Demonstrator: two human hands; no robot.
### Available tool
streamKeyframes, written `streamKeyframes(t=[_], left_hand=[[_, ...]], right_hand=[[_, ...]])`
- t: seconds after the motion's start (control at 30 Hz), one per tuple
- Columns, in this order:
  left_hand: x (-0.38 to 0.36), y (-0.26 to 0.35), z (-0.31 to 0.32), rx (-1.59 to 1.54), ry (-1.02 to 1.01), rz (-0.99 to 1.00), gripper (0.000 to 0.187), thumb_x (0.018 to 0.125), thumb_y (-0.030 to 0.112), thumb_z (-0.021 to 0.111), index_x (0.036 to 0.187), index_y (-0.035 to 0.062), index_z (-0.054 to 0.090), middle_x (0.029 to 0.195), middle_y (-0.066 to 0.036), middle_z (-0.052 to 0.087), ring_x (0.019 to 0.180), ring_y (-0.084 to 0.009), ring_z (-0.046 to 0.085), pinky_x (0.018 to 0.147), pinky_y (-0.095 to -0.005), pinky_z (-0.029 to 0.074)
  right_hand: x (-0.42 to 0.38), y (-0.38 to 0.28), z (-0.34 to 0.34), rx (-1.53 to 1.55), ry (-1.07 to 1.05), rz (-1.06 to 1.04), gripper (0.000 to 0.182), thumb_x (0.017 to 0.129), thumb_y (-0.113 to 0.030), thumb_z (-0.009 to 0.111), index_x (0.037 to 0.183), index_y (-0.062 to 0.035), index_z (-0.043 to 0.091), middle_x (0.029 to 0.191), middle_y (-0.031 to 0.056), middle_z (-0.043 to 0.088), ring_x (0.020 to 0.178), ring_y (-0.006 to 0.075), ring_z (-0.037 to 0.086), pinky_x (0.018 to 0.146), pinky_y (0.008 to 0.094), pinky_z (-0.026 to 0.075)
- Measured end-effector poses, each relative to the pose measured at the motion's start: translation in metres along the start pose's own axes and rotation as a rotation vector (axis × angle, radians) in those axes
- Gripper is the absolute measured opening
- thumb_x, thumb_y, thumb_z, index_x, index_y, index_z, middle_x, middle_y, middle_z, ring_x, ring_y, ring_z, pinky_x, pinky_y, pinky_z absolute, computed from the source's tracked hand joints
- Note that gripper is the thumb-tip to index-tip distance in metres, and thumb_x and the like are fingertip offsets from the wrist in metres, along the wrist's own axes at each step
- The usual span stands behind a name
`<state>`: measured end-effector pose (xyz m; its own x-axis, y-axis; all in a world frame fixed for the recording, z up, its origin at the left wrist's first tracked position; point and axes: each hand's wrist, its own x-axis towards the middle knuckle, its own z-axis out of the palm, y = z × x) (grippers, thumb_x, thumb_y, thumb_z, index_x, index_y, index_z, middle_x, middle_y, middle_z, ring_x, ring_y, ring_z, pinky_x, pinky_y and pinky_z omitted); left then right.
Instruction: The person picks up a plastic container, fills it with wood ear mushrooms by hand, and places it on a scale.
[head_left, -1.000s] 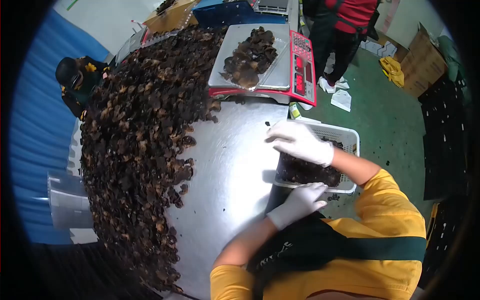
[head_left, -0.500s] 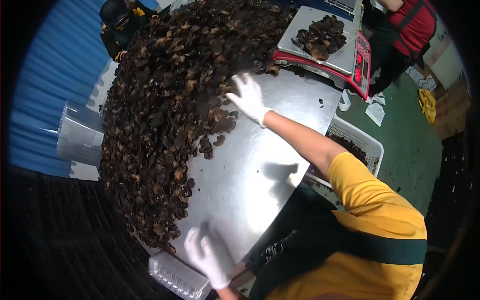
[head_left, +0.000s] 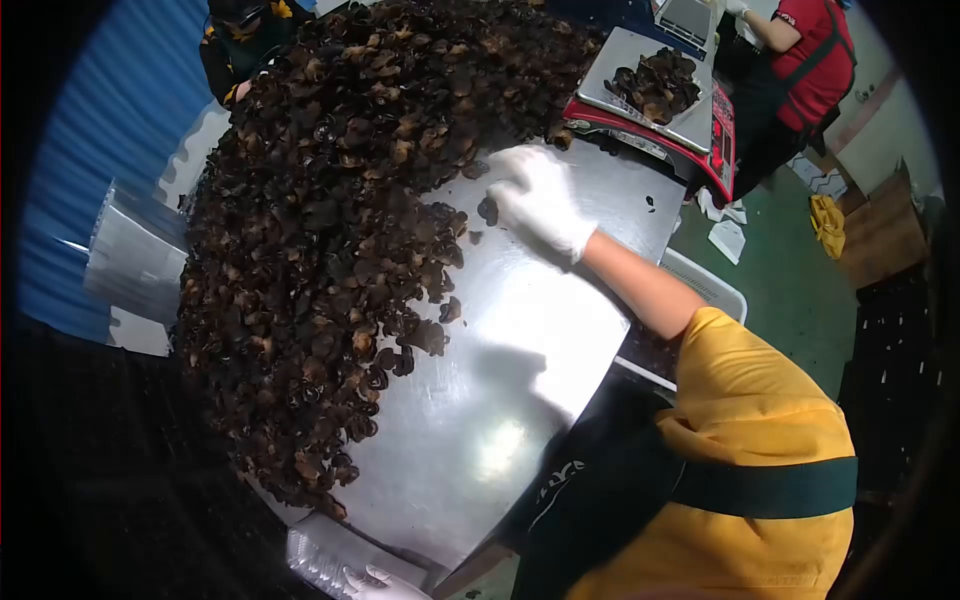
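A wide heap of dark brown, curled, fungus-like pieces (head_left: 330,200) covers the far and left part of a shiny metal table (head_left: 460,400). My right hand (head_left: 540,200), in a white glove, is over the metal beside the heap's edge, its fingers bent and blurred; a dark piece lies at its fingertips. At the bottom edge my left hand (head_left: 380,584), also gloved, is partly cut off next to a clear plastic tray (head_left: 335,555). A red scale (head_left: 645,130) at the table's far right carries a small pile of the same pieces (head_left: 658,85).
A white basket (head_left: 705,285) with dark pieces stands below the table's right edge. Clear stacked containers (head_left: 135,260) are at the left. One person (head_left: 245,45) is at the far left, another in red (head_left: 810,60) at the far right. Yellow cloth (head_left: 828,225) lies on the floor.
My right hand has gone from spread fingers to bent ones beside the heap. My left hand has moved down to the clear tray, mostly out of view. The view has shifted slightly.
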<state>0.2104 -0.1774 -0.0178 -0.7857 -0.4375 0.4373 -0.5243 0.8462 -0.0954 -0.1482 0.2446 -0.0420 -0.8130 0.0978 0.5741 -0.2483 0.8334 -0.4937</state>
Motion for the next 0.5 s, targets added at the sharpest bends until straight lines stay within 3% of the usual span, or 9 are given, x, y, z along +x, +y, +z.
streamKeyframes(t=[0.07, 0.17, 0.23, 0.27, 0.3, 0.37, 0.43, 0.47, 0.5], left_hand=[[0.000, -0.004, 0.007, -0.003, -0.017, 0.012, 0.035, 0.096, 0.023, 0.061, 0.123, 0.0012, 0.060, 0.122, -0.023, 0.060, 0.112, -0.0360, 0.059, 0.097, -0.0431, 0.048], [-0.006, 0.000, 0.003, 0.134, -0.045, 0.028, 0.036, 0.097, 0.026, 0.058, 0.124, 0.0009, 0.060, 0.121, -0.023, 0.061, 0.113, -0.0356, 0.058, 0.098, -0.0430, 0.048], [-0.010, -0.010, 0.007, 0.239, -0.016, 0.090, 0.039, 0.098, 0.031, 0.056, 0.123, 0.0005, 0.061, 0.121, -0.023, 0.061, 0.115, -0.0359, 0.057, 0.099, -0.0433, 0.046], [0.005, 0.000, 0.000, 0.057, -0.187, -0.205, 0.032, 0.091, 0.017, 0.058, 0.116, -0.0019, 0.061, 0.114, -0.020, 0.063, 0.107, -0.0349, 0.060, 0.093, -0.0420, 0.048], [0.023, 0.017, -0.008, -0.132, -0.349, -0.500, 0.027, 0.083, 0.003, 0.060, 0.109, -0.0042, 0.060, 0.107, -0.017, 0.065, 0.098, -0.0338, 0.063, 0.086, -0.0407, 0.049], [0.022, 0.019, -0.004, -0.085, -0.280, -0.461, 0.027, 0.083, 0.003, 0.061, 0.109, -0.0038, 0.061, 0.103, -0.017, 0.066, 0.093, -0.0337, 0.063, 0.083, -0.0404, 0.049], [0.019, 0.014, 0.000, -0.044, -0.204, -0.415, 0.029, 0.081, 0.004, 0.064, 0.109, -0.0027, 0.061, 0.096, -0.017, 0.067, 0.088, -0.0327, 0.065, 0.079, -0.0396, 0.049], [0.018, 0.008, 0.006, -0.061, -0.196, -0.440, 0.029, 0.080, 0.003, 0.065, 0.109, -0.0026, 0.062, 0.096, -0.017, 0.068, 0.087, -0.0327, 0.065, 0.079, -0.0396, 0.049], [0.017, 0.003, 0.010, -0.080, -0.183, -0.466, 0.029, 0.079, 0.003, 0.066, 0.108, -0.0026, 0.062, 0.095, -0.017, 0.068, 0.085, -0.0326, 0.065, 0.078, -0.0396, 0.049]], right_hand=[[-0.005, 0.069, -0.011, -0.272, 0.071, 0.224, 0.043, 0.082, -0.030, 0.060, 0.117, -0.0068, 0.062, 0.114, 0.0166, 0.063, 0.110, 0.0340, 0.056, 0.094, 0.0458, 0.044], [-0.013, 0.130, -0.011, -0.472, -0.034, 0.506, 0.063, 0.083, -0.045, 0.066, 0.132, -0.0085, 0.052, 0.128, 0.0167, 0.055, 0.118, 0.0351, 0.051, 0.097, 0.0508, 0.040], [-0.013, 0.143, 0.013, -0.555, 0.058, 0.342, 0.065, 0.085, -0.046, 0.065, 0.135, -0.0090, 0.049, 0.130, 0.0179, 0.053, 0.118, 0.0350, 0.051, 0.097, 0.0509, 0.040], [-0.007, 0.137, 0.026, -0.512, 0.051, 0.293, 0.065, 0.085, -0.046, 0.065, 0.136, -0.0088, 0.048, 0.129, 0.0185, 0.054, 0.119, 0.0353, 0.050, 0.100, 0.0499, 0.037], [0.005, 0.108, 0.023, -0.323, -0.101, 0.315, 0.065, 0.085, -0.046, 0.064, 0.137, -0.0095, 0.048, 0.130, 0.0186, 0.053, 0.121, 0.0366, 0.048, 0.102, 0.0499, 0.035], [0.002, 0.079, 0.057, -0.264, -0.160, 0.202, 0.061, 0.086, -0.044, 0.063, 0.136, -0.0100, 0.050, 0.130, 0.0182, 0.053, 0.122, 0.0373, 0.047, 0.104, 0.0495, 0.034], [-0.008, 0.049, 0.075, -0.157, -0.246, -0.171, 0.051, 0.090, -0.035, 0.061, 0.135, -0.0108, 0.052, 0.124, 0.0183, 0.058, 0.117, 0.0385, 0.052, 0.099, 0.0448, 0.042], [-0.021, 0.032, 0.080, -0.228, -0.225, -0.227, 0.051, 0.092, -0.032, 0.060, 0.138, -0.0126, 0.050, 0.128, 0.0177, 0.057, 0.123, 0.0374, 0.050, 0.103, 0.0439, 0.040], [-0.018, 0.009, 0.068, -0.104, -0.388, -0.118, 0.055, 0.091, -0.034, 0.062, 0.140, -0.0138, 0.048, 0.133, 0.0166, 0.055, 0.126, 0.0362, 0.049, 0.105, 0.0443, 0.039]])
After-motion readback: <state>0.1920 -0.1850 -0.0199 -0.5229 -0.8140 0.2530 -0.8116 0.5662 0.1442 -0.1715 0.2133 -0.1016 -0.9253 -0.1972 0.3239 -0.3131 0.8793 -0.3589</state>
